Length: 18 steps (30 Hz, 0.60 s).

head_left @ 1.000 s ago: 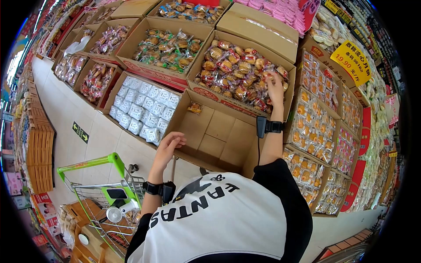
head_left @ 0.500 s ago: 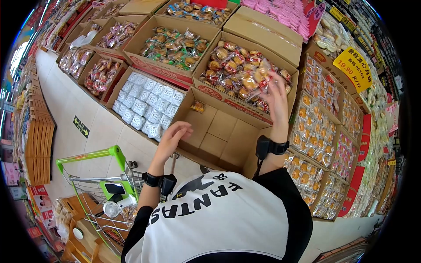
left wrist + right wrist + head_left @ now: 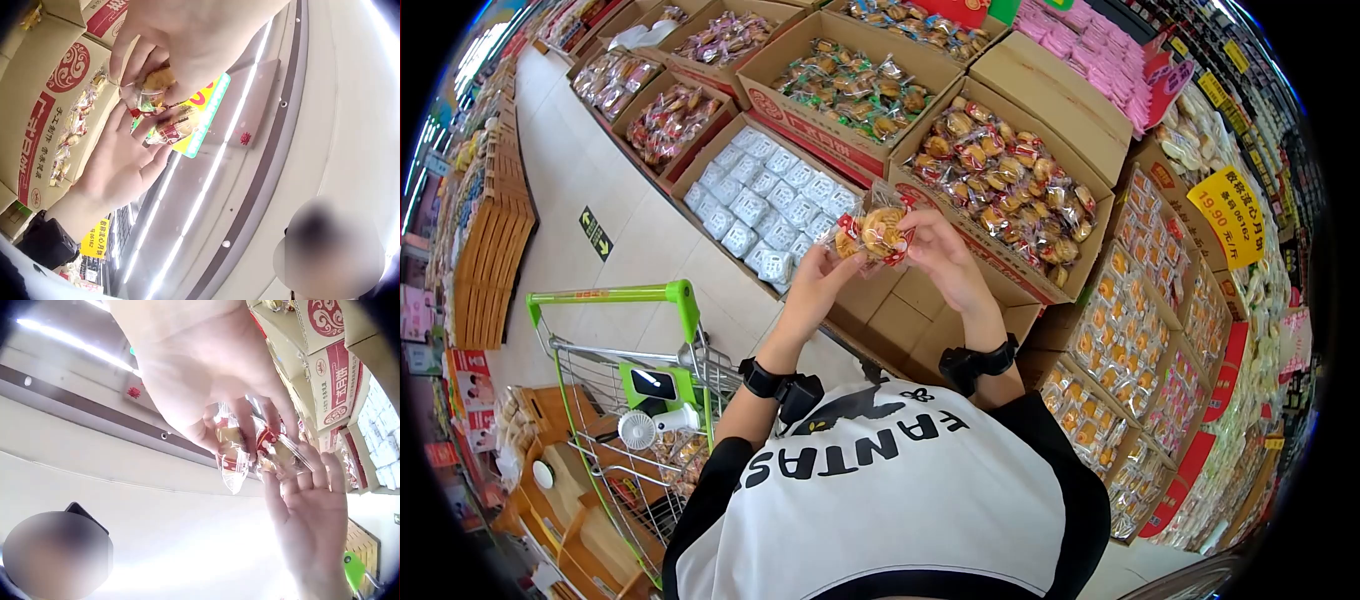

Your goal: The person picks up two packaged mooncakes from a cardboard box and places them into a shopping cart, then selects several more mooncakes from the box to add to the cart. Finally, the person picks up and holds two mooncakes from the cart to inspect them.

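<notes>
Two wrapped mooncakes, round golden pastries in clear film with red print, are in my hands over the near box. My left hand (image 3: 810, 292) pinches the left mooncake (image 3: 847, 240), thumb on its near side. My right hand (image 3: 952, 268) grips the other mooncake (image 3: 884, 230) with its fingers curled at the wrapper's right side. In the right wrist view, one mooncake (image 3: 230, 447) sits between my right thumb and fingers, and the second pack (image 3: 270, 445) lies between the two hands' fingertips. Fingers partly hide both packs in the left wrist view.
Beyond my right hand stands a box of red-wrapped mooncakes (image 3: 1000, 180). White packets (image 3: 750, 207) fill a box at the left. Below my hands is a cardboard box (image 3: 900, 320) with its bottom showing. A green-handled shopping cart (image 3: 615, 295) stands at my left.
My right hand has lifted mooncakes out of the red-wrapped box and brought them left and nearer. My left hand has risen to meet it and now pinches one.
</notes>
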Motion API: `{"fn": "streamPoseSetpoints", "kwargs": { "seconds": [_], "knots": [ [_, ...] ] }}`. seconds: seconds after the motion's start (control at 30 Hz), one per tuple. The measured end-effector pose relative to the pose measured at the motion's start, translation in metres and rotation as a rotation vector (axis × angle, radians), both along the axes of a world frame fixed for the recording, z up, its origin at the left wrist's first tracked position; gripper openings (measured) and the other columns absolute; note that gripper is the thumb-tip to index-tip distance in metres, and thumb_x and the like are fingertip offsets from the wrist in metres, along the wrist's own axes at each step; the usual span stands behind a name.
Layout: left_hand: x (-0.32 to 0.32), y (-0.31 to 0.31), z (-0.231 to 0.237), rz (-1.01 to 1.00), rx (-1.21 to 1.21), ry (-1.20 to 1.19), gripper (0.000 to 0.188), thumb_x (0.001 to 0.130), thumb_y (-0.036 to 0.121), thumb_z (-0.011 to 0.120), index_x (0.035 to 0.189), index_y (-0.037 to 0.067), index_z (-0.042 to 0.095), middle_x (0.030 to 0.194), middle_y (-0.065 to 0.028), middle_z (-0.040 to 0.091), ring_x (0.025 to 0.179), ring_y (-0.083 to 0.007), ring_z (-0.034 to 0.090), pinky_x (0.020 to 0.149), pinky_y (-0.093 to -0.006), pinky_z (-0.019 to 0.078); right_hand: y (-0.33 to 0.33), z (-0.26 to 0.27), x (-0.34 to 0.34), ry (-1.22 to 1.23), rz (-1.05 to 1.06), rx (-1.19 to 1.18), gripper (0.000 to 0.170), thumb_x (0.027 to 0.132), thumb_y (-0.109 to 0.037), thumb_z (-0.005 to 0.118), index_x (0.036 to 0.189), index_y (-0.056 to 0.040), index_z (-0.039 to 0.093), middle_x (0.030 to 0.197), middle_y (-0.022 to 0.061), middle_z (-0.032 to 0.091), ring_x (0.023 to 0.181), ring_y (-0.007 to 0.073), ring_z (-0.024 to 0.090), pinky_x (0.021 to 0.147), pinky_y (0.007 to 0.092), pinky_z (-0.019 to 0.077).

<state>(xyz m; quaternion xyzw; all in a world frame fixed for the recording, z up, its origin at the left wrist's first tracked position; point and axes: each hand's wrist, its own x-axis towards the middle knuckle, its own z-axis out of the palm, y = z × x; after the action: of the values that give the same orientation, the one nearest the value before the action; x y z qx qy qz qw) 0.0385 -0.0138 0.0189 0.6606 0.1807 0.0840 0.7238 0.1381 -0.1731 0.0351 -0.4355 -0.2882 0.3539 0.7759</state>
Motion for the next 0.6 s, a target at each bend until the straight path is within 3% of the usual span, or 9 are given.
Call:
{"fn": "streamPoseSetpoints", "kwargs": {
  "seconds": [0.13, 0.2, 0.3, 0.37, 0.5, 0.6],
  "knots": [
    [-0.006, 0.005, 0.01, 0.051, -0.087, -0.065, 0.021, 0.082, 0.013, 0.053, 0.098, 0.0, 0.05, 0.078, 0.0001, 0.054, 0.071, -0.0053, 0.05, 0.063, -0.0184, 0.0379, -0.001, -0.004, 0.0, -0.098, -0.047, -0.015, 0.016, 0.083, -0.008, 0.047, 0.099, -0.007, 0.044, 0.103, 0.0015, 0.045, 0.1, 0.0124, 0.044, 0.083, 0.027, 0.0365],
    [-0.011, 0.005, 0.031, 0.068, -0.133, -0.074, 0.021, 0.083, 0.012, 0.052, 0.099, -0.001, 0.049, 0.081, -0.001, 0.056, 0.074, -0.0056, 0.051, 0.067, -0.0187, 0.0387, -0.002, -0.003, 0.002, -0.052, -0.149, 0.141, 0.007, 0.085, -0.008, 0.044, 0.092, -0.0083, 0.041, 0.093, -0.0007, 0.044, 0.09, 0.0092, 0.044, 0.081, 0.0247, 0.0355],
    [-0.016, 0.015, 0.028, 0.055, -0.163, -0.09, 0.023, 0.084, 0.012, 0.049, 0.103, -0.002, 0.049, 0.089, -0.0036, 0.058, 0.082, -0.0064, 0.053, 0.074, -0.0196, 0.0401, -0.009, -0.004, 0.005, 0.134, -0.259, 0.065, 0.003, 0.087, -0.009, 0.042, 0.087, -0.0092, 0.039, 0.085, -0.0022, 0.04, 0.079, 0.0075, 0.041, 0.076, 0.0233, 0.0348],
    [-0.021, 0.019, 0.03, -0.024, -0.113, -0.058, 0.028, 0.084, 0.016, 0.047, 0.107, 0.0, 0.049, 0.094, -0.0039, 0.057, 0.087, -0.0091, 0.053, 0.076, -0.0228, 0.0413, -0.01, -0.003, 0.006, 0.125, -0.267, 0.071, 0.004, 0.087, -0.01, 0.041, 0.084, -0.0098, 0.038, 0.08, -0.003, 0.038, 0.074, 0.0069, 0.038, 0.073, 0.0227, 0.0338],
    [-0.026, 0.019, 0.039, -0.06, -0.132, -0.08, 0.025, 0.084, 0.013, 0.049, 0.104, -0.002, 0.049, 0.089, -0.0021, 0.057, 0.081, -0.0064, 0.053, 0.07, -0.0199, 0.0419, -0.011, 0.002, 0.004, 0.044, -0.287, 0.063, 0.006, 0.087, -0.009, 0.043, 0.082, -0.0098, 0.039, 0.074, -0.0034, 0.038, 0.073, 0.006, 0.039, 0.069, 0.021, 0.0321],
    [-0.028, 0.016, 0.04, -0.077, -0.129, -0.087, 0.027, 0.083, 0.011, 0.051, 0.106, -0.003, 0.048, 0.091, -0.0028, 0.057, 0.081, -0.0072, 0.053, 0.069, -0.0208, 0.0432, -0.014, -0.006, 0.006, -0.07, -0.252, 0.021, 0.008, 0.087, -0.013, 0.043, 0.083, -0.0109, 0.036, 0.081, 0.0001, 0.043, 0.075, 0.0097, 0.045, 0.07, 0.0274, 0.0405]
  ]
}}
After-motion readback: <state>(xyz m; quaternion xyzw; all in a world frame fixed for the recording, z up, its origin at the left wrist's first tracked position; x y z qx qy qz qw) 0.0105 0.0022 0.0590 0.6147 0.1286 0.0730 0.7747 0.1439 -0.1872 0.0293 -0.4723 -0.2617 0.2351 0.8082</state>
